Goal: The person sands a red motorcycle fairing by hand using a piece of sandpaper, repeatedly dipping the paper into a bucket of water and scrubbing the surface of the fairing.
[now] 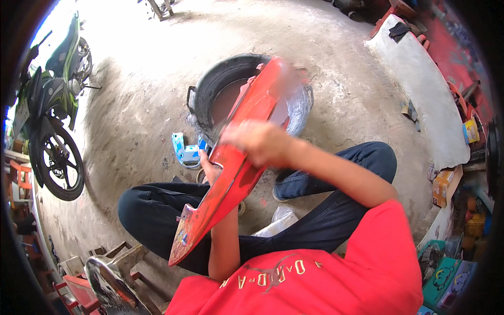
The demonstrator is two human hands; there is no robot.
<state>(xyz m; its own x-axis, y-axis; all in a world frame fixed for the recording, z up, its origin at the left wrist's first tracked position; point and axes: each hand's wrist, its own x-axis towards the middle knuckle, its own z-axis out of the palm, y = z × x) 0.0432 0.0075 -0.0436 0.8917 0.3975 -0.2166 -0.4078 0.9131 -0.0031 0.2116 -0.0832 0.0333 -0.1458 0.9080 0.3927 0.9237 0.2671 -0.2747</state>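
Note:
A long red motorcycle body panel (210,210) lies slantwise across my lap, its far end over the rim of a black tub (202,100) of murky brownish water. My left hand (210,169) grips the panel's left edge from below; its thumb shows and its other fingers are hidden behind the panel. On the upper face, about midway along, my right hand (260,143) presses down with curled fingers, smeared by motion. Whatever lies under those fingers is hidden. Beside the tub, a blue and white plastic part (185,150) rests on the concrete floor.
A green and black motorcycle (55,105) stands at the left. A low whitish wall (420,84) runs along the right, with a cardboard box (446,186) near its end. Wooden furniture (123,262) is close at lower left. A white plastic bag (278,220) lies between my legs.

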